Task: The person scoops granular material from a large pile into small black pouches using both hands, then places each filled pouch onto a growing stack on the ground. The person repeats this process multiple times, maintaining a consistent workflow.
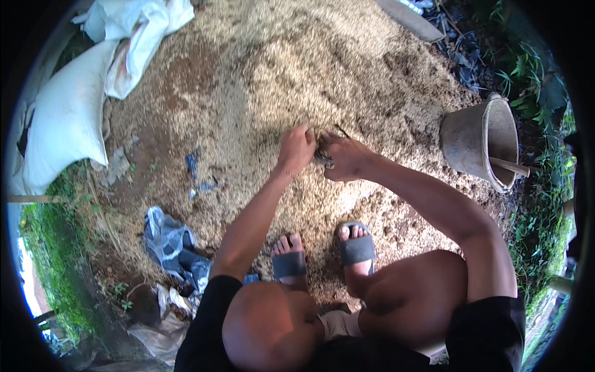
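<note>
My left hand point(297, 146) and my right hand point(346, 156) are close together over a bed of pale husks or shavings point(279, 93) mixed with dark soil. Between them is a small dark clump point(322, 153), gripped by the curled fingers of my right hand. The left fingers are bent at its left side; whether they grip it too is hidden. A thin dark piece pokes out above the right fingers. Just below the hands the husks lie in bright sunlight, in front of my feet in dark sandals point(357, 250).
A grey bucket point(465, 139) lies tipped at the right with a stick point(509, 166) in its mouth. White woven sacks point(69, 111) rest at the upper left. Crumpled plastic bags point(169, 242) lie at the lower left. A grey board point(411, 18) is at the top right, near green plants point(534, 223).
</note>
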`<control>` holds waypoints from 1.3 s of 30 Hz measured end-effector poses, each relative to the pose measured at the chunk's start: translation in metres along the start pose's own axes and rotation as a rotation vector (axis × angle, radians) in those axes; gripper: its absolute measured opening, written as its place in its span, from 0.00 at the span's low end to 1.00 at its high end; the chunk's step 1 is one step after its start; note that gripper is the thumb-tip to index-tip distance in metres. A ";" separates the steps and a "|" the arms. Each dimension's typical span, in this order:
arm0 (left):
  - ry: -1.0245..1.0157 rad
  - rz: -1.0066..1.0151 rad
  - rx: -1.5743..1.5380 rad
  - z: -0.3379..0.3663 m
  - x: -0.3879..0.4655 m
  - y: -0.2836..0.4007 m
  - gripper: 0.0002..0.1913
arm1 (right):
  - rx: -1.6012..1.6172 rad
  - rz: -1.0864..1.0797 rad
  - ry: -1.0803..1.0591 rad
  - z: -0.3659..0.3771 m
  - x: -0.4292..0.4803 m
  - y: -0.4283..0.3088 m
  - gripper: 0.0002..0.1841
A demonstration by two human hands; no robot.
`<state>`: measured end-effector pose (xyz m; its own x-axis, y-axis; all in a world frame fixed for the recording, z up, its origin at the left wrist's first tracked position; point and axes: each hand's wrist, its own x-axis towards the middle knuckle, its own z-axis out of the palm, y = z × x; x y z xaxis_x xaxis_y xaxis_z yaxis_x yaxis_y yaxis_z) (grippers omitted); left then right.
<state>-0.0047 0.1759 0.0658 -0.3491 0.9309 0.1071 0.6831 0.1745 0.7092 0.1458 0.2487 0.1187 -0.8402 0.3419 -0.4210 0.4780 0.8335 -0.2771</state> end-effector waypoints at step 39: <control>-0.096 -0.041 0.078 -0.020 0.011 -0.022 0.17 | 0.239 -0.085 0.037 -0.008 0.012 -0.004 0.34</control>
<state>-0.0365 0.1760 0.0658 -0.3175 0.9482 0.0098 0.7189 0.2339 0.6545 0.1319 0.2532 0.1216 -0.8866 0.2947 -0.3564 0.4487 0.7350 -0.5084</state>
